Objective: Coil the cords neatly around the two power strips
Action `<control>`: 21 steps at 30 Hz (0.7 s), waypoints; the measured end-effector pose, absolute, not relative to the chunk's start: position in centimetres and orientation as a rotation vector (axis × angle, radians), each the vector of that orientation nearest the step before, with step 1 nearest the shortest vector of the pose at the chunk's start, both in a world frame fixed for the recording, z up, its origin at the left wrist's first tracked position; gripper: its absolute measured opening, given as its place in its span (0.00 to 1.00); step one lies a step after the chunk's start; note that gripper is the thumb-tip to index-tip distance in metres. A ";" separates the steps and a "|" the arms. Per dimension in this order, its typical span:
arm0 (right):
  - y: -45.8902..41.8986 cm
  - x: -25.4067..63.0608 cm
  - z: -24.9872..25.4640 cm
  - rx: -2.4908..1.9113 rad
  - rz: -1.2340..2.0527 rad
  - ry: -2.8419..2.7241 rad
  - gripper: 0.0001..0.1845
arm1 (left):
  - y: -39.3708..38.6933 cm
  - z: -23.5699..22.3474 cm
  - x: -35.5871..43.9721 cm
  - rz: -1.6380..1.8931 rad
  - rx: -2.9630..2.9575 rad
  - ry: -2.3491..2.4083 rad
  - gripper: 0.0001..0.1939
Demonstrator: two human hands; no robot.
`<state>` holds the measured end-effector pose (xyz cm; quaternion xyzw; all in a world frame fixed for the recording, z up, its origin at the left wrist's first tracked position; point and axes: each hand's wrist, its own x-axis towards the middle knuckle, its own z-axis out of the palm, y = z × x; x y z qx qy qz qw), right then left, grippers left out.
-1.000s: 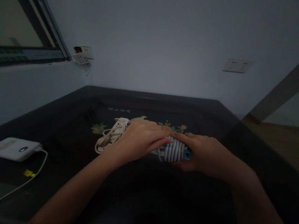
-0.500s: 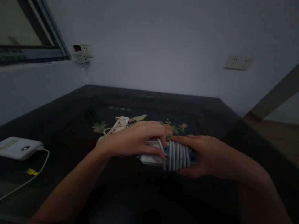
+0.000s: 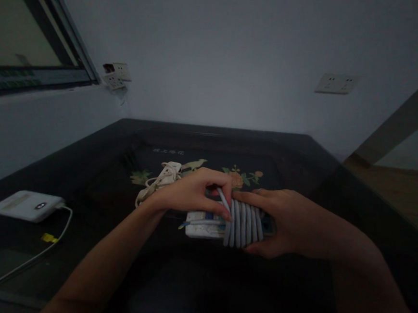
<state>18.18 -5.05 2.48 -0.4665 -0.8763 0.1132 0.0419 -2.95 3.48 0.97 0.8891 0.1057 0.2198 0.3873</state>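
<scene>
A white power strip (image 3: 203,230) lies lengthwise in front of me, its right half wound with several turns of grey cable (image 3: 244,226). My left hand (image 3: 206,190) pinches the cable's loose part between thumb and fingers, just left of the turns. A short cable end with bare coloured wires pokes out to the left along the strip. Around the strip's right end my right hand (image 3: 277,218) is wrapped, its thumb below and fingers above, pressing on the turns.
Behind my left hand lies a second white power strip (image 3: 172,168) with its cord bundled on it. A white power bank (image 3: 28,204) with a cable and yellow tag (image 3: 49,238) sits left on the dark table (image 3: 161,285). Wall sockets (image 3: 337,83) are beyond.
The strip has shifted slightly left and more of its left end shows, with the bare wire end now visible. My left hand has pulled the cable tight against the turns.
</scene>
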 end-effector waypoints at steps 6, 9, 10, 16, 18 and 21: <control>-5.4 18.1 3.1 -1.347 0.458 -2.654 0.42 | 3.7 0.5 -3.1 0.574 1.939 0.270 0.12; -5.3 18.2 3.2 -1.237 0.539 -2.617 0.40 | 3.9 0.0 -3.0 0.561 1.772 0.217 0.14; -5.3 18.2 3.2 -1.203 0.573 -2.603 0.39 | 3.9 -0.2 -2.9 0.555 1.744 0.205 0.16; -5.3 18.1 3.4 -1.229 0.734 -2.454 0.45 | 4.1 -1.4 -2.0 0.702 1.558 0.164 0.20; -5.2 18.1 3.4 -1.224 0.748 -2.433 0.45 | 4.2 -1.7 -1.8 0.748 1.510 0.139 0.20; -5.2 18.0 3.3 -1.198 0.776 -2.421 0.46 | 4.1 -2.0 -1.8 0.770 1.489 0.134 0.19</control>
